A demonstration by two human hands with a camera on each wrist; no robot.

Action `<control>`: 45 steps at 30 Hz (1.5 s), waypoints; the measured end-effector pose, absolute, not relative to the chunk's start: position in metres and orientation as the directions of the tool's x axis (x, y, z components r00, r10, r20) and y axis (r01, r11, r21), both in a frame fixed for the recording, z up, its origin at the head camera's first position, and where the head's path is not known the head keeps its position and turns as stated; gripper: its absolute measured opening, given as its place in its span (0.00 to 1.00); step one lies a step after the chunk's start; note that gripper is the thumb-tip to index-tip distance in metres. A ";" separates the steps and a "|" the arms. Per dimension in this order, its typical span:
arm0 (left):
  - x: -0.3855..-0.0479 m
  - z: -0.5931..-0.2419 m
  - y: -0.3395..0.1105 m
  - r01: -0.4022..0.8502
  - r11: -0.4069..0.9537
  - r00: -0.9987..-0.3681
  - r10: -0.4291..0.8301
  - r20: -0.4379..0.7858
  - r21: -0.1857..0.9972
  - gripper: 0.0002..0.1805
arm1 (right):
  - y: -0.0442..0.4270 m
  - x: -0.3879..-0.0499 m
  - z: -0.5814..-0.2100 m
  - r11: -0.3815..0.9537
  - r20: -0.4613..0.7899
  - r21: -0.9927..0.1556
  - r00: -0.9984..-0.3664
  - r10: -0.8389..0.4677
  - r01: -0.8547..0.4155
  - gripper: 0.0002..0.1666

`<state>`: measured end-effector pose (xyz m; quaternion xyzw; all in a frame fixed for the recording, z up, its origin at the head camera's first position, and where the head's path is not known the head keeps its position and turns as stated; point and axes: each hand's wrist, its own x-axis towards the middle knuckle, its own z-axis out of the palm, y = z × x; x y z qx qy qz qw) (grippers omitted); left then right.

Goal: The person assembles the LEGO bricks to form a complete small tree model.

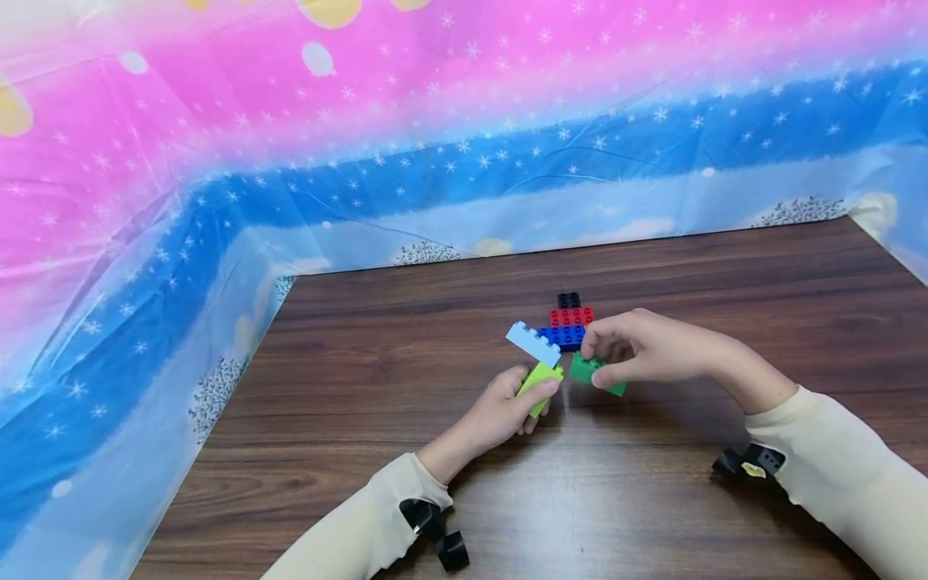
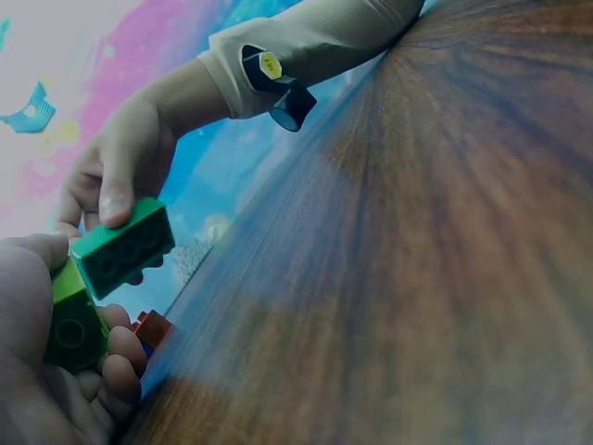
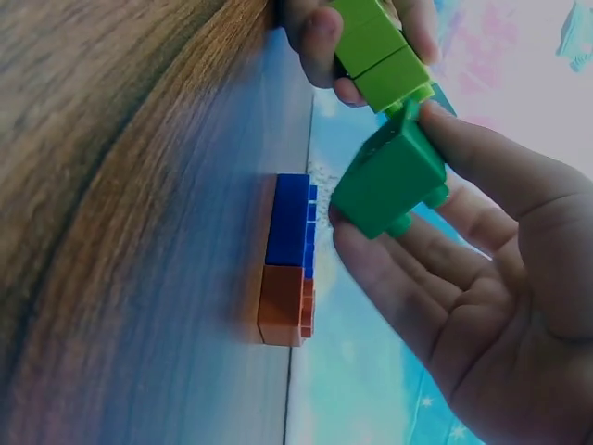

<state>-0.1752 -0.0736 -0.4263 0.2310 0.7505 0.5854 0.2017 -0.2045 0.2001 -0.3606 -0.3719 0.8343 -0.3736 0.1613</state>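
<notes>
My left hand [image 1: 496, 411] grips lime green toy building bricks [image 1: 535, 395], thumb on top. A light blue brick [image 1: 532, 345] sits crosswise at their far end, studs facing away. Beside it, my right hand [image 1: 656, 346] pinches a green brick [image 1: 583, 368] between thumb and fingers. In the right wrist view the green brick [image 3: 389, 181] is right at the studs of the lime bricks [image 3: 380, 56]; whether they touch I cannot tell. The left wrist view shows the green brick's hollow underside [image 2: 125, 255] turned toward the camera.
Just beyond the hands, a blue brick [image 1: 564, 337], a red brick [image 1: 569, 316] and a black brick [image 1: 569, 300] stand in a row on the wooden table [image 1: 348, 354]. An orange brick [image 3: 281, 306] adjoins the blue one. A patterned cloth [image 1: 435, 177] hangs along the table's far and left edges.
</notes>
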 end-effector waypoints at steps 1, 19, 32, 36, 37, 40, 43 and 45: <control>-0.175 -0.426 -0.074 0.111 0.208 -0.812 0.583 -0.031 0.972 0.16 | 0.200 -0.205 -0.361 0.434 0.015 -0.756 -0.675 -0.737 -0.490 0.12; -0.172 -0.424 -0.073 0.139 0.221 -0.814 0.580 -0.016 0.965 0.15 | 0.195 -0.204 -0.362 0.364 0.044 -0.824 -0.690 -0.722 -0.434 0.12; -0.174 -0.425 -0.075 0.138 0.230 -0.810 0.586 -0.023 0.963 0.16 | 0.190 -0.205 -0.368 0.336 0.067 -0.833 -0.682 -0.728 -0.440 0.10; -0.175 -0.426 -0.075 0.129 0.230 -0.814 0.580 -0.029 0.965 0.17 | 0.188 -0.204 -0.369 0.334 0.080 -0.827 -0.683 -0.726 -0.452 0.10; -0.175 -0.426 -0.075 0.128 0.230 -0.814 0.579 -0.030 0.965 0.17 | 0.188 -0.204 -0.369 0.335 0.084 -0.825 -0.684 -0.725 -0.456 0.10; -0.175 -0.426 -0.075 0.128 0.232 -0.816 0.578 -0.030 0.964 0.17 | 0.187 -0.204 -0.369 0.339 0.087 -0.820 -0.687 -0.722 -0.460 0.10; -0.175 -0.425 -0.074 0.132 0.232 -0.814 0.580 -0.029 0.964 0.16 | 0.187 -0.204 -0.369 0.343 0.081 -0.822 -0.690 -0.719 -0.454 0.10; -0.175 -0.425 -0.074 0.134 0.230 -0.811 0.584 -0.027 0.964 0.16 | 0.188 -0.205 -0.370 0.343 0.078 -0.823 -0.689 -0.721 -0.452 0.10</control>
